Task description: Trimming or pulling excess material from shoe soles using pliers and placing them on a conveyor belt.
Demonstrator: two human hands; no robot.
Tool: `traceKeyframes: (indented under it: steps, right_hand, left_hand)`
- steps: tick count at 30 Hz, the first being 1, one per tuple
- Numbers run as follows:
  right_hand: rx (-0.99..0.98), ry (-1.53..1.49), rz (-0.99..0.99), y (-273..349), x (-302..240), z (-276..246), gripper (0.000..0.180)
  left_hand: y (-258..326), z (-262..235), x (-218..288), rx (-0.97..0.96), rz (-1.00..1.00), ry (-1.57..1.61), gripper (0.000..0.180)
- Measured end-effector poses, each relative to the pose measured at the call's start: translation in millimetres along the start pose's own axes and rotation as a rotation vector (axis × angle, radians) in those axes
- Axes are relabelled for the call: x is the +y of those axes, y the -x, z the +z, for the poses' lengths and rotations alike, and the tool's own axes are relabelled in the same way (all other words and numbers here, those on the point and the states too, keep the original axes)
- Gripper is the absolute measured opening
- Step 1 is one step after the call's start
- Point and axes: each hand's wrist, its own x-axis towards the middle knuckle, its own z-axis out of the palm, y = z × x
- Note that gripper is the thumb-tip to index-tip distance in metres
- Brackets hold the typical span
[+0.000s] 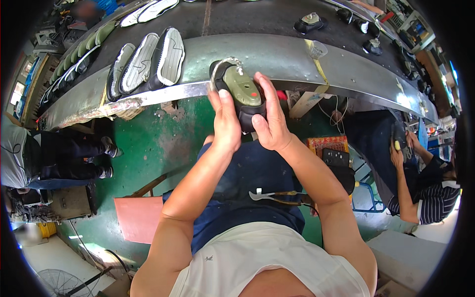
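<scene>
Between my two palms I hold a black shoe upper [251, 110], pulled over a green shoe last [239, 85]. The last has a small hole and a red mark on its top. A pale looped cord [216, 70] curves along the shoe's far left side. My left hand [226, 118] presses on its left side and my right hand [272, 116] wraps the right side, with the thumb toward the near end. The shoe is in front of the bench edge. On my lap lies a pair of pincers [277, 196] with two handles. The shoe's underside is hidden.
A metal-edged bench [257, 52] runs across in front, with pale soles [148, 62] at left and lasted shoes [308, 22] at far right. A clear cup [318, 49] sits on its edge. A co-worker [420, 183] works at right; another person [54, 156] is at left.
</scene>
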Motion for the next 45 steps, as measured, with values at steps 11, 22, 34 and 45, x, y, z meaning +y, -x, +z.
traceKeyframes:
  steps: [11, 22, 34, 45]
  right_hand:
    - [0.069, -0.097, 0.035, -8.6, 5.8, 13.5, 0.086]
    - [0.16, -0.196, 0.282, -15.1, 4.7, 16.4, 0.079]
    - [-0.216, 0.045, 0.433, -90.4, 93.2, -86.6, 0.055]
    - [0.085, 0.518, 1.242, -160.3, 365.8, -218.6, 0.077]
  left_hand:
    - [-69.3, -8.7, 55.9, -0.561, 0.73, -0.87, 0.055]
    - [-84.3, 1.4, 42.5, -0.324, 0.711, -0.743, 0.027]
    - [-107.6, -31.6, 39.0, 0.016, -0.126, 0.031, 0.061]
    - [-427.6, -27.9, -51.1, -0.017, 0.17, -0.891, 0.072]
